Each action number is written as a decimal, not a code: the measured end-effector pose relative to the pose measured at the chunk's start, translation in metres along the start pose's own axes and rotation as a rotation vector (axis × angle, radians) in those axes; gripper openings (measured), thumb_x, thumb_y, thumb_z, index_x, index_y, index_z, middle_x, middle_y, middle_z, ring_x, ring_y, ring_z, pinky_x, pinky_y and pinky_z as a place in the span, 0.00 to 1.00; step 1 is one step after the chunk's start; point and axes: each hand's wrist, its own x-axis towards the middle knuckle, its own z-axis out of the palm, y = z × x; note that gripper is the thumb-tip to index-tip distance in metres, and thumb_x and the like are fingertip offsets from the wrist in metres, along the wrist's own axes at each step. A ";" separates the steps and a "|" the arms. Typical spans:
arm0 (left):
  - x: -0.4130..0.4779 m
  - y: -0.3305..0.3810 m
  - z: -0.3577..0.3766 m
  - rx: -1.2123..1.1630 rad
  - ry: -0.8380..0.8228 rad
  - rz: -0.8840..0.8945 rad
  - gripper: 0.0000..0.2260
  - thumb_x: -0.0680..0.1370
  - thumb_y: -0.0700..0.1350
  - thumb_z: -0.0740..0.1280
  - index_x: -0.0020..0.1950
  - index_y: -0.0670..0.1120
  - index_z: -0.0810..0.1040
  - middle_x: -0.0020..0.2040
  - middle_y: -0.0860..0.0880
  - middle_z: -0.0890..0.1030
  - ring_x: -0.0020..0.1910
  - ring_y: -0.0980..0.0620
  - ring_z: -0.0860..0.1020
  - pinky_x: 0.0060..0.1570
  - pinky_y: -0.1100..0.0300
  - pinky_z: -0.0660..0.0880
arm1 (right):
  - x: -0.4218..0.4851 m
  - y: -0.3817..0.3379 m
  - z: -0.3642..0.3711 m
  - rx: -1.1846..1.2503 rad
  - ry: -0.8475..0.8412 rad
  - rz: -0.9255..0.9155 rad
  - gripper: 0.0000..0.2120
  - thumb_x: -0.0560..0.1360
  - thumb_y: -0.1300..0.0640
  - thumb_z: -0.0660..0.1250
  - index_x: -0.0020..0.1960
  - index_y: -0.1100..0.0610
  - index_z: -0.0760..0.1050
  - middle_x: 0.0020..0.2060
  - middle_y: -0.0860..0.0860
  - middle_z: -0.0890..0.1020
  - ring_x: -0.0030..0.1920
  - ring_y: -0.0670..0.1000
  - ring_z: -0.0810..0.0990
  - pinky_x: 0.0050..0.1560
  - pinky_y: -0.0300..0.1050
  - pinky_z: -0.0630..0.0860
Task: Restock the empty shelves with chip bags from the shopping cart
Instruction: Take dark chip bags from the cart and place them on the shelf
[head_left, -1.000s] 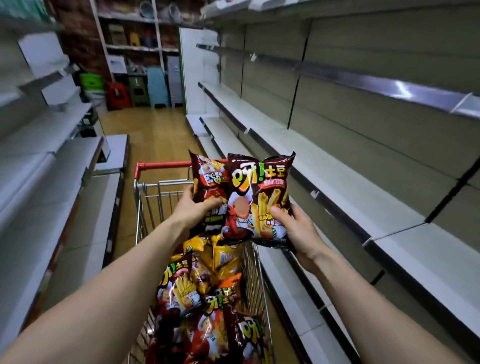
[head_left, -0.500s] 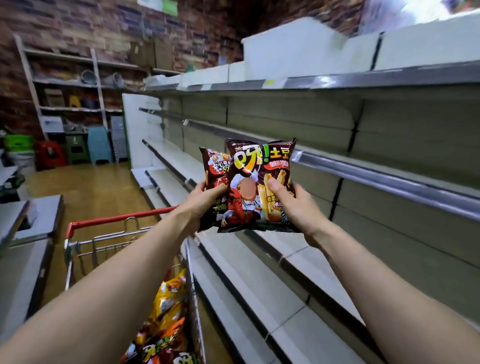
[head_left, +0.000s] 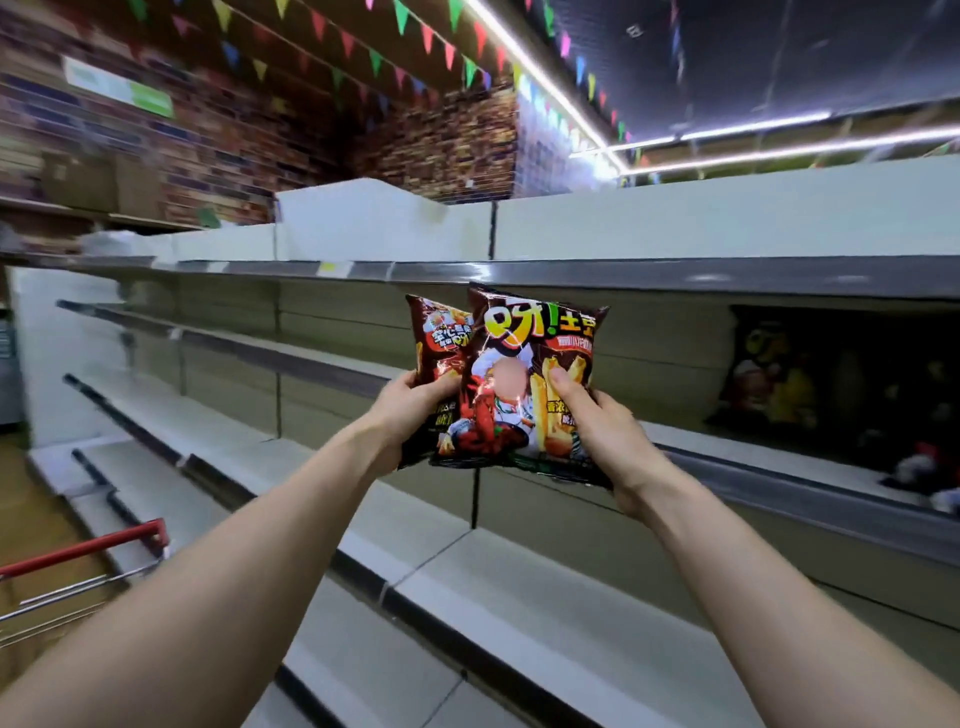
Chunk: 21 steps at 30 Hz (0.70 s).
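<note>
Two dark red chip bags are held up in front of the shelving, overlapping each other. My left hand (head_left: 415, 405) grips the rear bag (head_left: 436, 338) at its lower left. My right hand (head_left: 602, 426) pinches the front bag (head_left: 524, 374) with the thumb on its face. Both bags hang just below the metal edge of the upper shelf (head_left: 675, 278). Several chip bags (head_left: 810, 384) stand in shadow on the shelf to the right. The red handle of the shopping cart (head_left: 83, 548) shows at the lower left.
White shelf boards (head_left: 467, 571) run in tiers below and to the left of my hands, with grey metal edge rails. A brick wall and coloured bunting fill the background above. Wooden floor shows at far left.
My view has swung up and to the right, from the cart to the shelving. Both hands have lifted the two bags higher, toward the upper shelf. The cart has dropped to the lower left corner.
</note>
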 end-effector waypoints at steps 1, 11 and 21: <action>0.000 0.002 0.014 0.002 -0.029 -0.014 0.18 0.75 0.45 0.72 0.62 0.41 0.75 0.46 0.41 0.85 0.40 0.44 0.85 0.41 0.49 0.83 | -0.002 0.001 -0.014 0.002 0.016 0.025 0.27 0.74 0.36 0.65 0.63 0.54 0.74 0.55 0.48 0.83 0.55 0.47 0.80 0.58 0.44 0.72; 0.032 0.008 0.119 0.145 -0.237 -0.150 0.24 0.69 0.52 0.77 0.59 0.40 0.78 0.44 0.42 0.86 0.37 0.45 0.85 0.37 0.54 0.81 | -0.023 -0.006 -0.114 -0.085 0.193 0.248 0.34 0.70 0.29 0.63 0.63 0.54 0.77 0.63 0.48 0.77 0.66 0.50 0.70 0.68 0.49 0.60; 0.092 0.002 0.197 0.187 -0.533 -0.268 0.19 0.71 0.55 0.74 0.52 0.42 0.82 0.44 0.42 0.85 0.35 0.45 0.83 0.40 0.52 0.81 | 0.012 0.002 -0.180 -0.068 0.396 0.343 0.54 0.39 0.20 0.70 0.58 0.50 0.81 0.61 0.54 0.81 0.68 0.56 0.73 0.73 0.60 0.62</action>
